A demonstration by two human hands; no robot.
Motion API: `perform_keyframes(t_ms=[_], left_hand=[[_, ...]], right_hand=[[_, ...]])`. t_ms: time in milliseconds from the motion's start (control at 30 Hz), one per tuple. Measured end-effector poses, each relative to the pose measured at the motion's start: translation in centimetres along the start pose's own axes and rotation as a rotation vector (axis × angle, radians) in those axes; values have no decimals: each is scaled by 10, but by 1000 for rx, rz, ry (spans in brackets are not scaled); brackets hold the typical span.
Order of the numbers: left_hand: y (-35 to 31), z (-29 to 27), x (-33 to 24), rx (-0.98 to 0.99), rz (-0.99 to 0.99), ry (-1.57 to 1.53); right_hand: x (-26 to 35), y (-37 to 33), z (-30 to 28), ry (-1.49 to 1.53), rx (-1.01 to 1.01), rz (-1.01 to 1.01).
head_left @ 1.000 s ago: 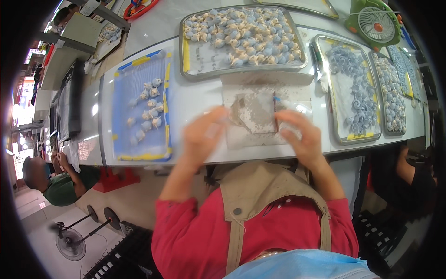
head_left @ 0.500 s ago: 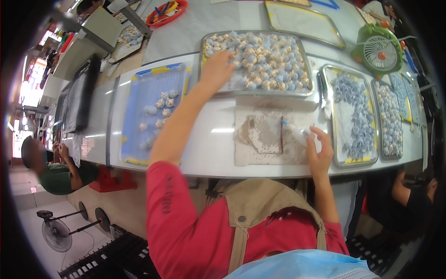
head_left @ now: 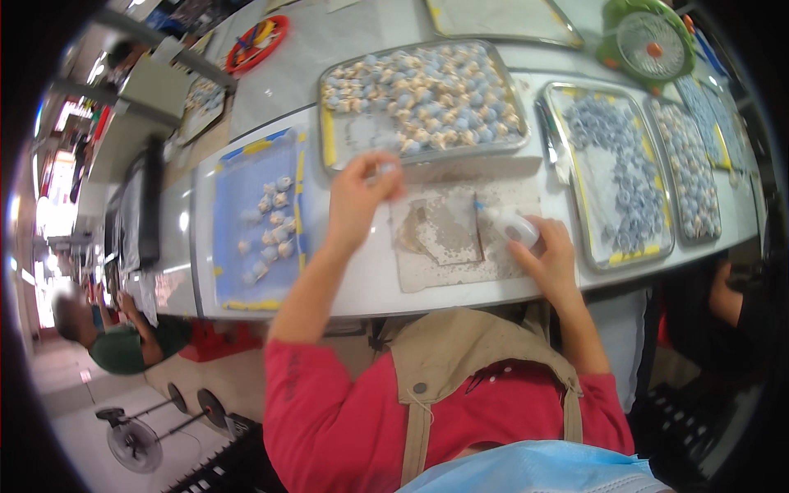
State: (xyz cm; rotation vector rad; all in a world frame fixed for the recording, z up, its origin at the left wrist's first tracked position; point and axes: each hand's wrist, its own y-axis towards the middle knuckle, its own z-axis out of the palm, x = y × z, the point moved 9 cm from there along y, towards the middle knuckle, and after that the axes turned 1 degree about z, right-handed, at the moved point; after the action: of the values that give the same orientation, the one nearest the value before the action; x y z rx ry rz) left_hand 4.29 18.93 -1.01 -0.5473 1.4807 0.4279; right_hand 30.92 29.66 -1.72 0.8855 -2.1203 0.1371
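Note:
My left hand is closed at the near edge of a metal tray, its fingertips pinching a small pale grey-blue piece, partly hidden and blurred. That tray holds many small blue and cream figure-like pieces. My right hand grips a small white squeeze bottle, its blue tip pointing left. Under the bottle's tip lies a stained cardboard sheet with a dark stick-like strip on it.
On the left, a blue tray carries several assembled pieces. To the right stand a metal tray of grey-blue ring-like parts and a narrower tray of pieces. A green fan and a red basket stand farther back. A co-worker sits at left.
My left hand has come back from inside the large tray toward me, now with a small piece in its fingers. My right hand has brought the bottle closer to the cardboard; the view has shifted.

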Motion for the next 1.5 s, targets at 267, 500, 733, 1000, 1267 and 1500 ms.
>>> perform_keyframes(t_ms=[267, 500, 733, 1000, 1267, 1500], left_hand=[[-99, 95, 49, 137, -366, -606], [-105, 105, 63, 190, -295, -545], [-105, 98, 57, 141, -246, -465], [-106, 95, 61, 130, -194, -431], [-106, 96, 59, 133, -195, -413], [-107, 100, 57, 117, -253, -481]], right_hand=[[-24, -22, -3, 705, -87, 236], [10, -37, -35, 628, -140, 77], [47, -34, -51, 270, -179, -143], [64, -28, -46, 169, -181, -226], [63, -26, -44, 151, -170, -221], [48, -30, -49, 215, -201, -147]])
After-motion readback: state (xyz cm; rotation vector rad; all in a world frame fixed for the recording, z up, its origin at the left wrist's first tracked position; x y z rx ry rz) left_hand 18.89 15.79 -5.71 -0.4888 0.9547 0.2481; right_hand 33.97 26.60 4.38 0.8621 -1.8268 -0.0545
